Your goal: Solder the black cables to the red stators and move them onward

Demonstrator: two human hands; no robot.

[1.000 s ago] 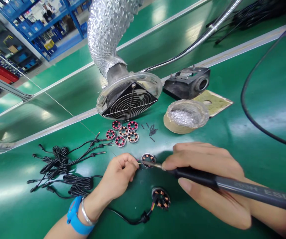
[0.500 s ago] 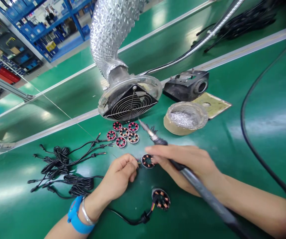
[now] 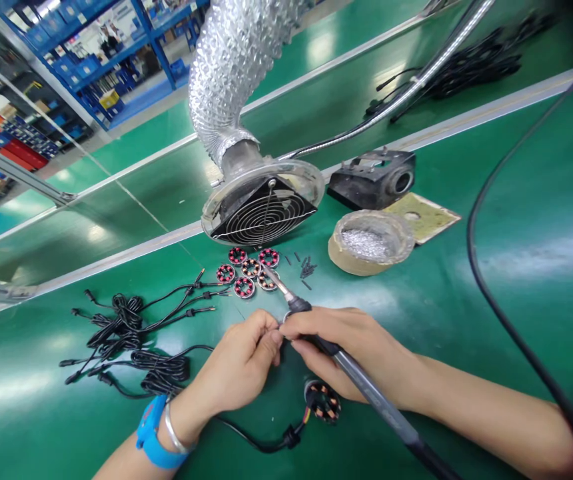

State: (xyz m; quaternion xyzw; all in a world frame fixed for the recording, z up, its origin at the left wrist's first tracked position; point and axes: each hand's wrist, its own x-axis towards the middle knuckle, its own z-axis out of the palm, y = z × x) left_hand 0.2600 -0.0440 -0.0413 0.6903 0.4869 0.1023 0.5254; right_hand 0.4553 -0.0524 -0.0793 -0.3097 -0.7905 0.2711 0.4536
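Observation:
My left hand (image 3: 244, 363) is closed, its thumb and forefinger pinching the thin wires of a black cable (image 3: 199, 347). In my right hand (image 3: 366, 340) is a soldering iron (image 3: 371, 390), its tip pointing up and left over the small motor stators (image 3: 251, 268). The right fingertips meet the left ones over another stator, now almost wholly hidden by the hands. Below the hands lies a stator with copper windings (image 3: 326, 402), joined by coloured wires to a black cable (image 3: 254, 442).
Coiled black cables (image 3: 126, 330) lie at the left. A fume extractor (image 3: 264, 213) on a foil duct (image 3: 239, 73) stands behind the stators. To the right are a tub of metal shavings (image 3: 366, 263), a black iron holder (image 3: 374, 179) and short black tubes (image 3: 307, 268).
My right hand has moved left with the soldering iron, up to my left fingertips, and covers the stator between them. My left hand keeps its pinch and has barely moved.

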